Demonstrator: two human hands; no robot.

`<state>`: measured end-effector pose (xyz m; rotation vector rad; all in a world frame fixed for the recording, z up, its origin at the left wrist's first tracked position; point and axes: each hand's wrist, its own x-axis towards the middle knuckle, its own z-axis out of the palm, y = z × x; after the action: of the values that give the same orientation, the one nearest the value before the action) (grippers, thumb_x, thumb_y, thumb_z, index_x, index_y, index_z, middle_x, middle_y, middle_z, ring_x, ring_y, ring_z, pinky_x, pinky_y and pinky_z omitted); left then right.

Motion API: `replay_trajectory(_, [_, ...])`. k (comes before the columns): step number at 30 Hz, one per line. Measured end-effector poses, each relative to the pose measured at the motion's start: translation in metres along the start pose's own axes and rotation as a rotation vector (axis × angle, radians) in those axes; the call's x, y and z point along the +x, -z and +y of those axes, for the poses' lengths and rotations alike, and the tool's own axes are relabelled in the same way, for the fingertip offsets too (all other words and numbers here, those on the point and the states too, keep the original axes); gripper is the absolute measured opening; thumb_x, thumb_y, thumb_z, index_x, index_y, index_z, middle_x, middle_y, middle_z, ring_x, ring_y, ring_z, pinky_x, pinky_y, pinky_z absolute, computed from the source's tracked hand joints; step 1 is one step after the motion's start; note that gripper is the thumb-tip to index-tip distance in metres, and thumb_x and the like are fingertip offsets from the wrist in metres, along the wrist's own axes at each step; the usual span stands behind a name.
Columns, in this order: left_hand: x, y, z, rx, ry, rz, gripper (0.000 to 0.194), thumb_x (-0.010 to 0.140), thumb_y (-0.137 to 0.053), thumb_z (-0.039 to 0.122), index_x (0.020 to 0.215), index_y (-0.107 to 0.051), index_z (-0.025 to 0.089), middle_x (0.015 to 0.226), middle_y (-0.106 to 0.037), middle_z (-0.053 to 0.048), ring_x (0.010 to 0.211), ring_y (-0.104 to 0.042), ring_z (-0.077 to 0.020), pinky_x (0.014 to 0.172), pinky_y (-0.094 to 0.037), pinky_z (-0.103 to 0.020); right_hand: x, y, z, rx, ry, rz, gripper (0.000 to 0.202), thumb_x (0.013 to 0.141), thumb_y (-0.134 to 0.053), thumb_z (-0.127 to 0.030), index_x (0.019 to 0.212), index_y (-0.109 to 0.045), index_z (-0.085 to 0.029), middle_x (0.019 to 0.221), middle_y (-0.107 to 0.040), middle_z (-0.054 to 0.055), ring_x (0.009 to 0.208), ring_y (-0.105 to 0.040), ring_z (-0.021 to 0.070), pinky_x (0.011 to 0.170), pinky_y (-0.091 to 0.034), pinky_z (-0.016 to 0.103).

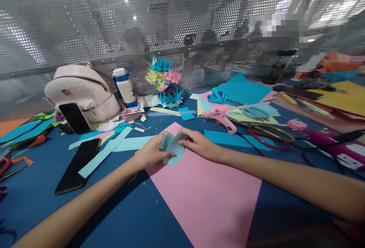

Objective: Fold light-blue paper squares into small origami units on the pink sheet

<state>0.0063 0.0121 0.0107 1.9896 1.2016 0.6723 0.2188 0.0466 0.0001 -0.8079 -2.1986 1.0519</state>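
Head camera: bent blue paper [178,153] is being pinched by left hand [152,151] and right hand [201,145] over the near pink sheet [211,194].

We are losing the pink sheet [211,198] past the bottom edge; our fingers [190,134] are hiding part of the pale-blue paper [178,152].

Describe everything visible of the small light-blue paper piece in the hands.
The light-blue paper piece looks thin and matte, bent or folded, with raised flaps at the top. The left hand and right hand hold it between them over the pink sheet; the left thumb covers part of it.
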Motion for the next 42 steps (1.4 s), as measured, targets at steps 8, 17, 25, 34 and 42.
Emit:
replay_trajectory(8, [-0.004,-0.004,0.011,0.004,-0.007,0.035,0.054,0.071,-0.068,0.020,0.117,-0.039,0.021,0.095,-0.059,-0.002,0.082,-0.059,-0.0206,0.068,-0.044,-0.030,-0.008,-0.004,-0.014,-0.028,0.053,-0.016,0.039,0.091,-0.056,-0.025,0.128,-0.043,-0.022,0.117,-0.058,0.007,0.097,-0.057,0.0206,0.082,-0.047,0.032])
replay_trajectory(17, [0.000,-0.004,0.005,-0.325,0.118,0.049,0.061,0.063,-0.079,0.027,0.115,-0.046,0.019,0.097,-0.061,-0.004,0.076,-0.061,-0.0169,0.066,-0.050,-0.029,-0.002,-0.005,-0.008,0.162,-0.071,0.154,0.016,0.089,-0.056,-0.031,0.099,-0.055,-0.018,0.088,-0.060,0.003,0.069,-0.056,0.0154,0.061,-0.048,0.027])
replay_trajectory(25, [0.003,-0.003,-0.007,-0.368,0.121,0.008,0.047,0.064,-0.079,0.029,0.105,-0.058,0.017,0.073,-0.064,-0.001,0.069,-0.066,-0.0204,0.064,-0.054,-0.034,0.000,-0.003,0.002,0.233,-0.061,0.179,0.019,0.090,-0.054,-0.034,0.101,-0.050,-0.019,0.088,-0.057,0.001,0.074,-0.055,0.0153,0.063,-0.047,0.027])
replay_trajectory(34, [0.002,-0.002,0.001,-0.239,0.075,0.118,0.025,0.068,-0.076,0.026,0.078,-0.054,0.018,0.062,-0.053,0.006,0.066,-0.066,-0.0178,0.057,-0.049,-0.026,-0.006,-0.006,-0.001,0.059,-0.026,0.129,0.019,0.093,-0.050,-0.031,0.107,-0.050,-0.019,0.099,-0.057,0.005,0.094,-0.055,0.0212,0.084,-0.048,0.035])
replay_trajectory(42, [0.001,-0.003,0.004,-0.381,-0.060,0.168,0.034,0.072,-0.074,0.020,0.103,-0.062,0.016,0.085,-0.063,-0.001,0.062,-0.062,-0.0127,0.062,-0.053,-0.028,-0.006,-0.005,-0.005,0.034,-0.024,0.098,0.019,0.095,-0.044,-0.031,0.106,-0.053,-0.019,0.106,-0.060,0.008,0.102,-0.056,0.0240,0.090,-0.046,0.039])
